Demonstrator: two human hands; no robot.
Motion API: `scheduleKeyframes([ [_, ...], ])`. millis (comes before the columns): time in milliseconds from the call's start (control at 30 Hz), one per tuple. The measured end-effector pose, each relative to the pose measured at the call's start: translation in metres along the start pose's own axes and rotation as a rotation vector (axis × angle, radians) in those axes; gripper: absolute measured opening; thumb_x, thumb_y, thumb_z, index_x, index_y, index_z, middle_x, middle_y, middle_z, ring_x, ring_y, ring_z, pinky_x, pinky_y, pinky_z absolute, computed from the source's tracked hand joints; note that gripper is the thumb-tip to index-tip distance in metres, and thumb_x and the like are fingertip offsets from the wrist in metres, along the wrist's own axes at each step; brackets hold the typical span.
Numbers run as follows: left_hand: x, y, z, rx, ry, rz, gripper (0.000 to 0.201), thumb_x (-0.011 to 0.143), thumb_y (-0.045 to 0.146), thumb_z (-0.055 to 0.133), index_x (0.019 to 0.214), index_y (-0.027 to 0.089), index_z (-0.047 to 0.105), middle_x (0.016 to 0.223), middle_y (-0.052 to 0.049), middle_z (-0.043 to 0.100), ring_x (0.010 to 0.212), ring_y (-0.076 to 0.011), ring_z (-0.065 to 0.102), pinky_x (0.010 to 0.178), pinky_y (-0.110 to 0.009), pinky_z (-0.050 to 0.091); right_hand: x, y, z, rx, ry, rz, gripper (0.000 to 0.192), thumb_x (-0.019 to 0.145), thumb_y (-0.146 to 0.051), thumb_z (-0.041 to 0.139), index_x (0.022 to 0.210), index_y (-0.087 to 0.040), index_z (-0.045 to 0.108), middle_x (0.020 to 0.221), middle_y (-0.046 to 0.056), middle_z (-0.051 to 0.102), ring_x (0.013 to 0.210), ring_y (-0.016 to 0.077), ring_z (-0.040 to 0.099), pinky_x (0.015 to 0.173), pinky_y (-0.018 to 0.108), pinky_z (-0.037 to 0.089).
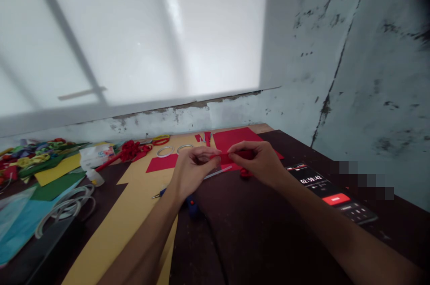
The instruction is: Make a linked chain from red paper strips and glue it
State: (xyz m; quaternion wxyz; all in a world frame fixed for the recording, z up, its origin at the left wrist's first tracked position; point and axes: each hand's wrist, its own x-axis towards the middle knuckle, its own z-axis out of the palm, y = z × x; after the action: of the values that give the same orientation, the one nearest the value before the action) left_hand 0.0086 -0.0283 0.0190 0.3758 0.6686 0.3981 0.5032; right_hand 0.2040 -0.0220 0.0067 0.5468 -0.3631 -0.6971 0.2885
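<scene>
Item: one red strip [224, 158], probably ribbon or fabric; exact material cannot be told. Location: raised between both hands, over the far part of the tabletop [242, 236].

Left hand [191, 165]: thumb and fingers closed, pinching the strip's left portion. Right hand [258, 162]: fingers likewise pinched on it, farther right.

Handling, as judged: very light, soft, readily bent, perhaps slightly slippery; unlikely to break, though liable to crease. Best hold: thumb against fingertips near each end, lightly tensioned.

Surface: dark, partly covered by tan paper [131, 215]. Red sheet [240, 136], beyond the hands. Two metal-coloured rings [164, 151], left of the hands. Yellow-handled scissors [161, 140], farther left. Blue glue gun [192, 208], partly hidden by the left forearm. Lit phone [314, 183], beside the right forearm.

Room: pale wall [363, 79], paint flaking; large white sheet [215, 30] hung behind, sunlit and shadow-striped.
</scene>
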Motion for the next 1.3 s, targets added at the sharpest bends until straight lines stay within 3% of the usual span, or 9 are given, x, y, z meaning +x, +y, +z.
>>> scheduleKeyframes([
  [133,-0.003,0.0,0.002,0.033,-0.03,-0.014,0.021,0.075,0.032,0.075,0.092,0.02,0.079,0.079,-0.006,0.076,0.073,-0.019,0.07,0.066,-0.027,0.055,-0.001,0.0,0.001,0.0,-0.028,-0.009,0.01,0.079,-0.028,0.071,0.085,-0.023,0.077,0.084,0.002,0.076,0.081,0.0183,0.071,0.075,0.029,0.056],
  [433,-0.001,0.006,-0.004,0.1,0.13,-0.028,0.023,0.07,0.035,0.079,0.087,0.019,0.081,0.071,-0.005,0.074,0.066,-0.0168,0.065,0.055,-0.023,0.048,0.005,0.002,-0.01,0.079,0.037,0.001,0.016,0.077,-0.036,0.074,0.087,-0.023,0.077,0.083,0.003,0.076,0.079,0.0188,0.071,0.072,0.031,0.059],
  [1033,-0.001,0.007,-0.005,0.158,0.132,-0.025,0.023,0.071,0.036,0.079,0.089,0.021,0.081,0.072,-0.004,0.074,0.065,-0.0153,0.064,0.056,-0.022,0.046,0.004,0.004,-0.007,0.134,0.047,0.044,0.017,0.076,-0.035,0.076,0.089,-0.024,0.077,0.09,0.004,0.077,0.085,0.0201,0.072,0.08,0.034,0.059],
  [1300,0.0,0.009,-0.003,0.07,0.116,-0.069,0.022,0.068,0.032,0.081,0.085,0.018,0.08,0.073,-0.006,0.076,0.066,-0.0155,0.067,0.058,-0.022,0.05,0.006,-0.001,-0.01,0.157,-0.011,0.049,0.034,0.078,-0.034,0.074,0.109,-0.021,0.072,0.079,0.002,0.068,0.072,0.0138,0.063,0.068,0.027,0.054],
])
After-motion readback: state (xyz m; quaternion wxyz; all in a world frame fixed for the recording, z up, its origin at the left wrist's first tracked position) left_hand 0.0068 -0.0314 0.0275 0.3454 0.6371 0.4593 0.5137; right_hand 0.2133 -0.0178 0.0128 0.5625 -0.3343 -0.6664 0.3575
